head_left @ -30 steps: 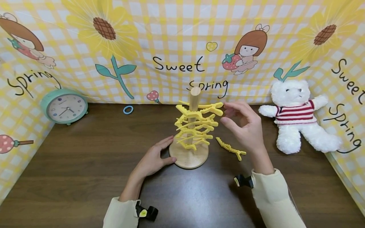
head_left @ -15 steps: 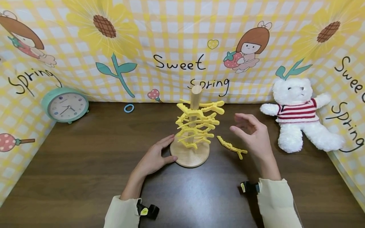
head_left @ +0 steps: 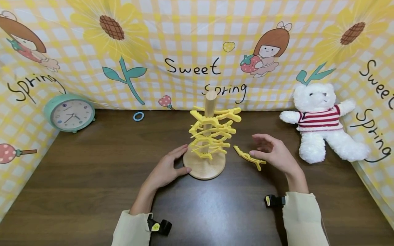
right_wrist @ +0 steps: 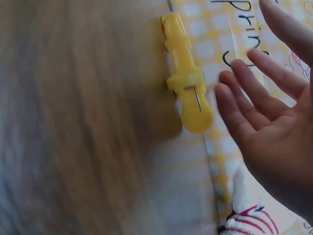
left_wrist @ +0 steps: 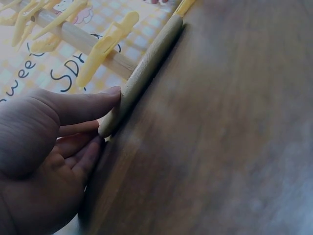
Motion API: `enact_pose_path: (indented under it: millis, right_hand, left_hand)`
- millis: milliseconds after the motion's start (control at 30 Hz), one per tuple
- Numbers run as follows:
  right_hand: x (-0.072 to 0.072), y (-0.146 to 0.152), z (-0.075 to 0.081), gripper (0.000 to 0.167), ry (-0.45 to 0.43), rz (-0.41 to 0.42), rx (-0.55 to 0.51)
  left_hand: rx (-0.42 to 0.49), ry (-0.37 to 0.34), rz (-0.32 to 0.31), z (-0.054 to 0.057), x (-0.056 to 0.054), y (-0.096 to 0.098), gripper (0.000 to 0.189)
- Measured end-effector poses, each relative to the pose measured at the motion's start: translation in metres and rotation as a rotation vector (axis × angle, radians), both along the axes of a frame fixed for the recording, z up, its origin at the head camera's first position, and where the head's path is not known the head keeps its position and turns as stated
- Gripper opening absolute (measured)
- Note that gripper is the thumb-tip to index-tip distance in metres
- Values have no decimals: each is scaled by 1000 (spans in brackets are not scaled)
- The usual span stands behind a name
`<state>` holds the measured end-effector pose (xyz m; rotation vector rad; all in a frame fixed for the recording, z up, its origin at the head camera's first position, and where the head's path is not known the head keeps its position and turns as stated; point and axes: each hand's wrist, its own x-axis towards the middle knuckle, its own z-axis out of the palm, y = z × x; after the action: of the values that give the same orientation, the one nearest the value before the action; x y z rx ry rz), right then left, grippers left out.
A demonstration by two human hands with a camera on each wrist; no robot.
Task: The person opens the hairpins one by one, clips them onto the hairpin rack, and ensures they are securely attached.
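A round wooden base (head_left: 209, 170) with an upright post (head_left: 210, 102) stands mid-table in the head view. Several yellow alligator hair clips (head_left: 204, 120) are stacked around the post. My left hand (head_left: 164, 169) grips the base's left rim, thumb on top and fingers at its edge, as the left wrist view shows. One loose yellow hair clip (head_left: 244, 156) lies on the table right of the base. Over its handle end hovers my right hand (head_left: 274, 152), fingers loosely bent and holding nothing. In the right wrist view, that clip (right_wrist: 183, 73) lies just beyond the fingertips.
A white teddy bear (head_left: 320, 124) in a striped sweater sits at the back right. At the back left is a green alarm clock (head_left: 70, 113), with a blue ring (head_left: 138, 116) nearby. A yellow checked cloth (head_left: 184, 34) hangs behind the brown table (head_left: 77, 184).
My right hand has moved away from the topmost clip on the post, down and right toward the loose clip. The left hand has stayed on the base.
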<state>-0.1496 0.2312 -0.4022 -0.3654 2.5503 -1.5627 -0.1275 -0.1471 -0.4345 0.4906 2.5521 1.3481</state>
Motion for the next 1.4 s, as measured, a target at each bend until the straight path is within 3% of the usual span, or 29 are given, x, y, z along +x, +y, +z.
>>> enact_pose_path:
  millis: [467, 833, 1167, 1400]
  right_hand:
    - [1, 16, -5, 56, -87, 137, 146]
    - [-1, 25, -5, 50, -122, 138, 297]
    - [-4, 23, 0, 50, -163, 193, 420]
    - [-8, 17, 6, 46, -199, 236, 435]
  left_hand:
    - [12, -2, 7, -2, 2, -1, 75]
    - [15, -4, 5, -1, 3, 1, 74]
    - [19, -2, -1, -1, 2, 0, 75]
    - [10, 0, -2, -1, 1, -1, 75]
